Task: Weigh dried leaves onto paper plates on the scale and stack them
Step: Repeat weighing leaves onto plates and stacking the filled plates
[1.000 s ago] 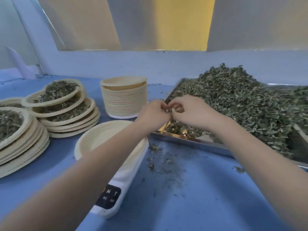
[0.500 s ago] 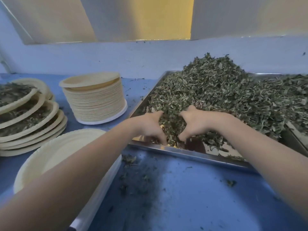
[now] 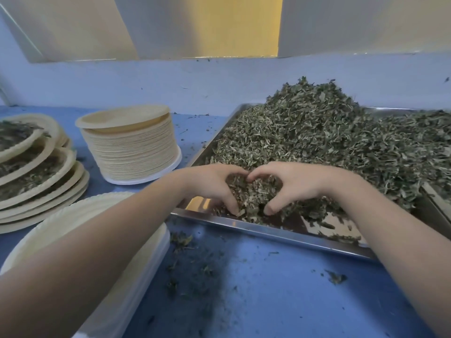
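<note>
Cupping a clump of dried leaves point(image 3: 253, 191) at the near edge of the metal tray point(image 3: 268, 231), the left hand point(image 3: 210, 184) and right hand point(image 3: 295, 184) are curling their fingers around it, fingertips meeting above. Left of the tray, an empty paper plate point(image 3: 73, 215) is sitting on the scale point(image 3: 136, 284), with filled plates point(image 3: 36, 172) and a stack of unused plates point(image 3: 131, 147) lying beyond it.

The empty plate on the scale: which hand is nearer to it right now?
Left. The left hand is in the tray's near-left corner, just right of the empty plate. The right hand cups the same clump of leaves from the far side.
</note>
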Action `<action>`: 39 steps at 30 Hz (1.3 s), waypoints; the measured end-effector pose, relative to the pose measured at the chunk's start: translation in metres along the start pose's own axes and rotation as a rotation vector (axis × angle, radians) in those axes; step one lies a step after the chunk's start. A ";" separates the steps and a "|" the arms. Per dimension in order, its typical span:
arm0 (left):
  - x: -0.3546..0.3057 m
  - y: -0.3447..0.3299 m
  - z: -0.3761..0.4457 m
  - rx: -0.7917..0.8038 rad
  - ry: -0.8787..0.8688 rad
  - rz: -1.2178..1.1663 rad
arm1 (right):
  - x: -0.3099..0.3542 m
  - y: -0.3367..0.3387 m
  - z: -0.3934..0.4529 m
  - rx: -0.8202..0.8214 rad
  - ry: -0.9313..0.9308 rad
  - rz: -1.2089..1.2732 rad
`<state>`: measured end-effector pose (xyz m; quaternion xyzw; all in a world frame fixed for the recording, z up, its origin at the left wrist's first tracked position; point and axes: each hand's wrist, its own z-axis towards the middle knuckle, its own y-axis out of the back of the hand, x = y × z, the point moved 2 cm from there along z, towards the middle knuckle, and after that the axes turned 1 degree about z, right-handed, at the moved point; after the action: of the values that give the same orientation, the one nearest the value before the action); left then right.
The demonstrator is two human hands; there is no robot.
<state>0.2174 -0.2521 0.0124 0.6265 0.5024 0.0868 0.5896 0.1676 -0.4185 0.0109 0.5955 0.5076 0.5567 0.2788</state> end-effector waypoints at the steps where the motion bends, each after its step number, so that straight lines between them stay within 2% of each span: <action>1: 0.004 0.003 -0.005 -0.011 0.012 0.045 | -0.003 0.002 -0.004 0.013 -0.015 0.028; 3: 0.010 0.007 -0.016 0.012 0.062 0.169 | -0.004 0.001 -0.008 0.071 -0.071 0.020; 5: 0.010 0.002 -0.020 0.060 0.112 0.187 | 0.004 -0.006 -0.003 0.097 -0.089 -0.095; 11: -0.009 -0.014 -0.006 -0.079 0.137 -0.049 | 0.035 -0.022 0.018 -0.208 0.025 -0.026; 17: -0.015 -0.003 -0.017 -0.245 0.086 -0.188 | 0.042 -0.009 0.009 -0.346 0.016 0.074; 19: -0.015 0.011 -0.029 -0.304 0.076 -0.236 | 0.054 0.002 0.007 -0.393 0.030 0.145; 22: -0.006 0.035 -0.056 -0.357 0.078 -0.221 | 0.085 0.014 0.008 -0.432 0.083 0.121; 27: 0.028 0.066 -0.119 -0.383 0.165 -0.169 | 0.162 0.013 0.019 -0.402 0.221 0.081; 32: 0.067 0.070 -0.179 -0.429 0.185 -0.346 | 0.223 -0.009 0.029 -0.248 0.334 0.306; 34: 0.078 0.064 -0.195 -0.399 0.240 -0.374 | 0.232 -0.019 0.029 -0.164 0.337 0.240; 36: 0.088 0.058 -0.205 -0.349 0.263 -0.351 | 0.232 -0.025 0.029 -0.076 0.314 0.062; 39: 0.101 0.061 -0.219 -0.409 0.234 -0.296 | 0.226 -0.027 0.025 0.033 0.266 0.037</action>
<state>0.1447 -0.0229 0.0771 0.3999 0.6251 0.1712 0.6481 0.1526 -0.1975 0.0673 0.5301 0.5382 0.6274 0.1888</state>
